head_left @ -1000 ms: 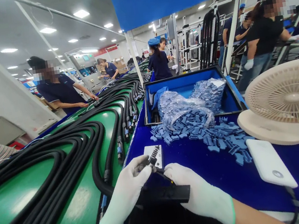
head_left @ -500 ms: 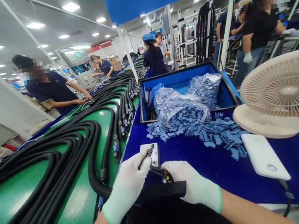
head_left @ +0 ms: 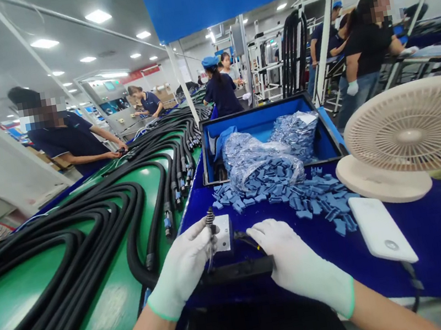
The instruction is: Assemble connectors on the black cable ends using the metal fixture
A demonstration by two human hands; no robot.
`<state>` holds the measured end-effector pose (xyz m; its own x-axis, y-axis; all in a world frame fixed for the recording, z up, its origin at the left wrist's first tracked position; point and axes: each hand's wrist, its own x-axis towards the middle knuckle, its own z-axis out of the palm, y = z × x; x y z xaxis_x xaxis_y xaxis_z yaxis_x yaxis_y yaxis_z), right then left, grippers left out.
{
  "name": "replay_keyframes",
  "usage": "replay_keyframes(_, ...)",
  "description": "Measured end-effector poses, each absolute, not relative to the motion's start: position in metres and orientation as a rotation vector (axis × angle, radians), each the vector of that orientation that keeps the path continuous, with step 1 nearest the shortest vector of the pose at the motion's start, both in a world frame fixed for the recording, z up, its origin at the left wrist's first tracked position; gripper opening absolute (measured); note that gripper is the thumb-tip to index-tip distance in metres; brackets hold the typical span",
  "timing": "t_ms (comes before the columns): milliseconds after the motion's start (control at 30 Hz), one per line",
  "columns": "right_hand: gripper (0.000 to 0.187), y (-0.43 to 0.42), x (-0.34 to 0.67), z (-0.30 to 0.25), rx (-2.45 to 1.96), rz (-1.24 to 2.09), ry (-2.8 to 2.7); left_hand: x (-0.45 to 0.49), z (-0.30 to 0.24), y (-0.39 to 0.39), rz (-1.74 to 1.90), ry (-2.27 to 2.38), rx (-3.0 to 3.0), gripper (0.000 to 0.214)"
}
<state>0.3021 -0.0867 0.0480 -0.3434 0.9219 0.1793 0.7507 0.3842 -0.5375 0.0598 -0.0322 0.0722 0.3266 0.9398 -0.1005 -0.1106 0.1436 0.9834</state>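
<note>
My left hand (head_left: 186,268), in a white glove, is closed on a thin cable with a black ribbed end (head_left: 209,219) that points upward above the fingers. Right behind it on the blue table surface lies a small silver metal block (head_left: 225,230) with holes. My gloved right hand (head_left: 291,257) has its fingers closed on a dark cable end (head_left: 241,235), with a bit of yellow beside the fingertips. A thick black tube (head_left: 237,270) runs crosswise between both hands. The palm side of the right hand is hidden.
Loose blue plastic clips (head_left: 278,189) spill before a black-rimmed bin (head_left: 254,110) with bagged clips. A beige fan (head_left: 408,135) and a white power bank (head_left: 384,231) stand right. Thick black hoses (head_left: 126,202) cover the green bench (head_left: 109,311) at left. Several co-workers stand beyond.
My hands have moved apart. The ribbed end in my left hand has turned from slanted to nearly upright. My right hand has shifted right, its fingers now pointing left. The view has shifted slightly.
</note>
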Motion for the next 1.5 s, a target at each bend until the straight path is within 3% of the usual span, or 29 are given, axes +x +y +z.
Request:
replay_keyframes(100,0.063,-0.096,0.298,0.045,-1.335,1.024,-1.840,0.058,0.072,-0.032,0.929,0.871,1.095,0.049)
replay_keyframes(167,0.051,-0.100,0.289,0.039,-1.261,1.430,-1.497,0.059,0.078,-0.036,0.907,0.985,1.255,0.049)
replay_keyframes(233,0.042,-0.100,0.279,0.032,-1.203,1.633,-1.198,0.062,0.084,-0.043,0.819,1.115,1.473,0.045)
replay_keyframes(400,0.056,-0.095,0.267,0.026,-1.044,1.517,-1.080,0.072,0.089,-0.058,0.493,1.158,1.907,0.034)
replay_keyframes(700,0.093,-0.098,0.262,0.020,-0.912,1.770,-1.082,0.068,0.074,-0.070,0.533,0.998,2.089,0.026)
replay_keyframes(767,0.092,-0.100,0.263,0.023,-0.908,1.746,-1.129,0.067,0.070,-0.067,0.528,0.996,2.065,0.031)
replay_keyframes(900,0.080,-0.102,0.265,0.032,-0.928,1.571,-1.207,0.070,0.062,-0.051,0.541,1.083,1.812,0.091)
replay_keyframes(967,0.077,-0.101,0.265,0.032,-0.915,1.572,-1.215,0.073,0.063,-0.045,0.503,1.099,1.744,0.103)
replay_keyframes(1067,0.065,-0.099,0.264,0.026,-0.874,1.610,-1.148,0.074,0.069,-0.053,0.510,1.196,1.868,0.081)
replay_keyframes(1200,0.047,-0.106,0.255,0.018,-0.841,1.520,-0.848,0.066,0.065,-0.085,0.719,1.391,1.917,0.015)
replay_keyframes(1300,0.047,-0.113,0.249,0.022,-0.793,1.402,-0.979,0.054,0.049,-0.099,0.971,1.290,1.252,0.024)
replay_keyframes(1400,0.048,-0.093,0.256,0.030,-0.782,1.369,-1.666,0.040,0.042,-0.092,1.309,1.128,0.689,0.020)
replay_keyframes(1467,0.031,-0.059,0.269,0.033,-1.052,1.050,-2.033,0.033,0.050,-0.081,1.438,1.083,0.584,0.021)
replay_keyframes(1500,0.029,-0.038,0.277,0.032,-1.382,0.707,-2.098,0.031,0.057,-0.075,1.478,1.050,0.583,0.023)
